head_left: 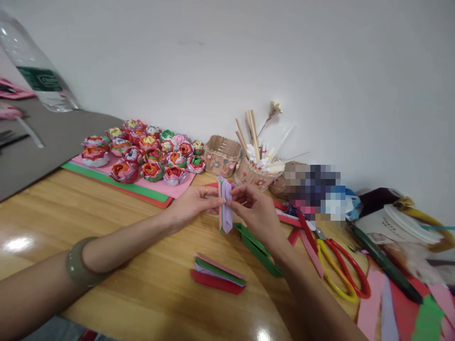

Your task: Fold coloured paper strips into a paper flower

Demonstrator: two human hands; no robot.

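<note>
Layered paper packet pinched upright between two sets of fingertips.
The folded paper packet (228,215), lilac, green and pink, is held above the wooden tabletop (135,293). Its left edge is gripped between thumb and fingers of the left hand (192,206); its lilac side is pinched by the nearly closed right hand (259,213). Layers are best kept flush along the long edges, steadied by the left pinch while creases are pressed lightly by the right, since thin paper could be skewed or crumpled by a hard squeeze. The red-edged paper bundle (218,274) and green folded paper (261,253) are best left unpressed by the forearms.
</note>
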